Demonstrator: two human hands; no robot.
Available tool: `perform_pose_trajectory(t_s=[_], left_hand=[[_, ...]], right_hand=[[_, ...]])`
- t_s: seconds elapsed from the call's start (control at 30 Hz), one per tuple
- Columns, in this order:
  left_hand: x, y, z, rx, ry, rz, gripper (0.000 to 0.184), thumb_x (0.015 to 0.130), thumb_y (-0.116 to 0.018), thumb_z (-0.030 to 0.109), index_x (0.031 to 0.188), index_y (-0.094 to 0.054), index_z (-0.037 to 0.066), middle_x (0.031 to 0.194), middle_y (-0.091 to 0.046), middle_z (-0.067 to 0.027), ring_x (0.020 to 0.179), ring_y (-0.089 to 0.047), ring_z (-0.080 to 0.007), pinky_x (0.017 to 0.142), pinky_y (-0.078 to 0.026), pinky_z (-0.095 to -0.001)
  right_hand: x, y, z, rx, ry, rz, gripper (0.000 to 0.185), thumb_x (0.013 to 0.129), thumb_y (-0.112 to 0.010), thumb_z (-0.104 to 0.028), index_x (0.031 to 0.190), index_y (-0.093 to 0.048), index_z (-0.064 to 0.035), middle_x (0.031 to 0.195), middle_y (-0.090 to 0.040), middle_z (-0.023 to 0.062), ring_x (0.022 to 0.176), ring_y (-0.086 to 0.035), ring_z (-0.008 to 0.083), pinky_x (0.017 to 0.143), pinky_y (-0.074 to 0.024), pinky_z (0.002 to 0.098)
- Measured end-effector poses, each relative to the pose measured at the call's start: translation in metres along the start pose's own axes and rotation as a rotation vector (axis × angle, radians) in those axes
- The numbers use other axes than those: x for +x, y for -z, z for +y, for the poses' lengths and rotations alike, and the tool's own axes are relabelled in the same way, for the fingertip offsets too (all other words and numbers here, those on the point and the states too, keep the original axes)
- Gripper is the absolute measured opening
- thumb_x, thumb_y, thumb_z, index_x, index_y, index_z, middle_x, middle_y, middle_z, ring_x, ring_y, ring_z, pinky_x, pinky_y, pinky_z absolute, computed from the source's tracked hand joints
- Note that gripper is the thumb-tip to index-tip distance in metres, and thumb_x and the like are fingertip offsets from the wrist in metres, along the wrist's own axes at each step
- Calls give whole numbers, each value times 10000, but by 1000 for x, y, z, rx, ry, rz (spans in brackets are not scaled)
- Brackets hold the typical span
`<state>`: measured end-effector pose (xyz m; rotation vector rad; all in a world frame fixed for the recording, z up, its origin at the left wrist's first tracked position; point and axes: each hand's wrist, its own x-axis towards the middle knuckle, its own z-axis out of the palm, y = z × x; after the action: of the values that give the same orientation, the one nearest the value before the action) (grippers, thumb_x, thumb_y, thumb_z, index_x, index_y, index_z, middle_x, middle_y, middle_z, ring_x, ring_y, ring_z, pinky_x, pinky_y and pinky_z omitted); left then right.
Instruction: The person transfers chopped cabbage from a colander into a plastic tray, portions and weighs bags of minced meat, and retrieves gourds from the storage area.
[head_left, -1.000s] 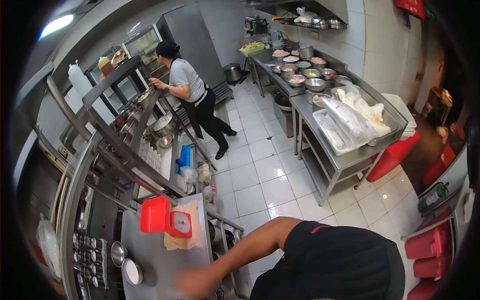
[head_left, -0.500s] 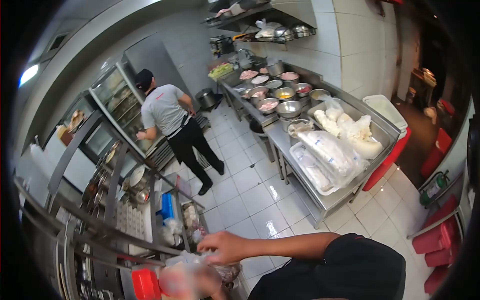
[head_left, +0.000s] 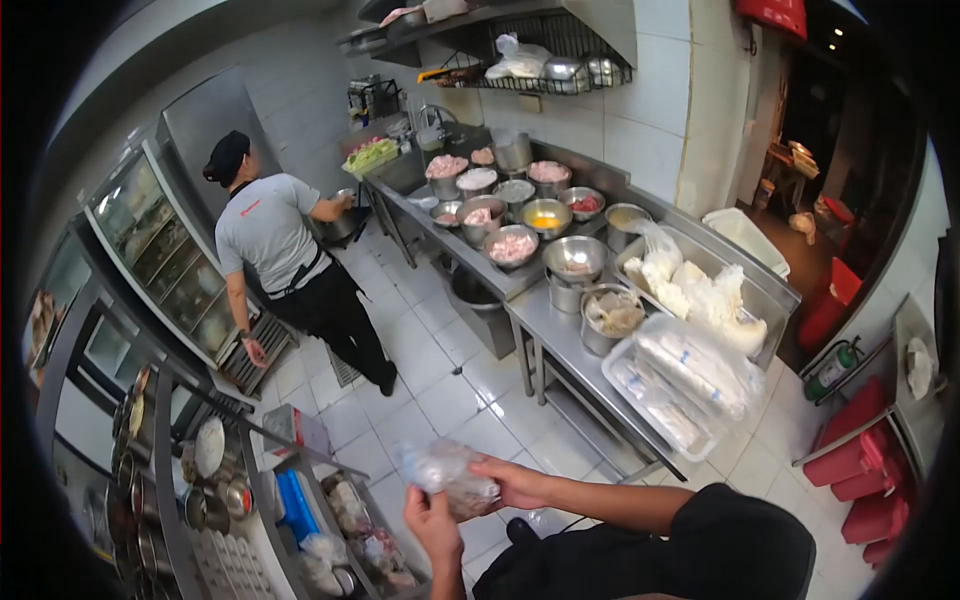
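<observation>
A clear plastic bag with brownish-pink contents (head_left: 463, 482) is held up in front of me, over the tiled floor. My left hand (head_left: 436, 522) grips its near left side, the fingers closed on the plastic. From the right, my right hand (head_left: 512, 483) is wrapped round the bag's other side. Motion blurs the bag's top, and I cannot tell exactly what is inside. Left of my hands, a low shelf holds more bagged food (head_left: 378, 548).
A co-worker (head_left: 275, 235) stands by the glass-door fridge (head_left: 160, 245). Steel bowls of food (head_left: 510, 245) crowd the counter (head_left: 560, 335) ahead, beside a tray of plastic-wrapped packs (head_left: 680, 385). Egg trays (head_left: 228, 565) lie lower left. Red bins (head_left: 860, 480) stand at right.
My hands have come up from the lower-left shelf with the plastic bag and are now both on it. The view has turned right. The co-worker has turned and stretches an arm toward the pot.
</observation>
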<state>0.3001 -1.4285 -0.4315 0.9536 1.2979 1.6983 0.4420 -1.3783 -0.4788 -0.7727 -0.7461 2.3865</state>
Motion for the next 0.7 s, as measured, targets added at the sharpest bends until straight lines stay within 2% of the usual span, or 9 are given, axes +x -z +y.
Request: perform_pose_trajectory(t_s=[0.07,0.2,0.27,0.33,0.43,0.47,0.6,0.67,0.7], left_hand=[[43,-28,-5,3,27,-193,124,806,-520,-18,915,-580,-21,890,-567,-29,807,-507,-94,724,-414,-242],[114,-97,-5,201,-137,-537,139,753,-541,-4,880,-585,-39,849,-558,-89,805,-537,-173,714,-420,-269],[143,-133,-2,226,-207,-625,137,745,-547,1,871,-587,-37,845,-559,-107,806,-543,-207,716,-421,-279],[170,-166,-8,229,-374,-767,151,733,-589,44,870,-597,-17,886,-565,-103,877,-530,-259,785,-408,-345],[202,-201,-6,384,-559,-739,204,710,-646,107,880,-603,3,983,-556,-96,988,-485,-288,860,-366,-408],[211,-209,-2,481,-601,-714,294,690,-689,169,917,-592,9,1150,-485,-148,1103,-429,-316,941,-315,-436],[268,-231,-8,471,-621,-628,448,669,-746,207,1019,-553,4,1279,-377,-222,1203,-367,-336,1006,-287,-421],[300,-237,-28,269,-315,-539,628,650,-799,216,1145,-494,-22,1376,-258,-248,1260,-334,-310,1029,-300,-405],[317,-237,-41,265,-316,-529,628,650,-799,216,1145,-494,-22,1376,-258,-248,1260,-334,-310,1029,-300,-405]], right_hand=[[8,13,-28,176,95,4,605,866,-525,-490,1321,-380,-118,1287,-490,68,1153,-497,262,924,-412,501],[14,53,-75,320,337,60,536,862,-520,-430,1290,-432,-119,1241,-528,70,1131,-517,255,950,-401,509],[17,63,-100,498,567,137,491,850,-503,-354,1276,-451,-116,1240,-528,76,1139,-514,253,975,-386,490],[23,75,-130,551,706,199,494,833,-492,-310,1279,-446,-102,1247,-522,78,1143,-506,258,989,-374,460],[37,90,-169,517,808,272,500,830,-489,-310,1276,-444,-89,1251,-517,85,1145,-502,261,990,-377,439],[44,96,-187,465,874,299,504,828,-487,-311,1275,-442,-82,1251,-515,89,1146,-502,262,991,-379,430],[86,108,-246,425,932,245,495,829,-492,-286,1270,-438,-69,1239,-520,96,1141,-505,257,986,-386,413],[111,128,-268,483,822,181,494,817,-525,-199,1282,-426,-67,1224,-526,99,1138,-506,253,985,-389,399],[120,130,-273,474,816,178,494,817,-525,-199,1282,-426,-67,1224,-526,99,1138,-506,253,985,-389,399]])
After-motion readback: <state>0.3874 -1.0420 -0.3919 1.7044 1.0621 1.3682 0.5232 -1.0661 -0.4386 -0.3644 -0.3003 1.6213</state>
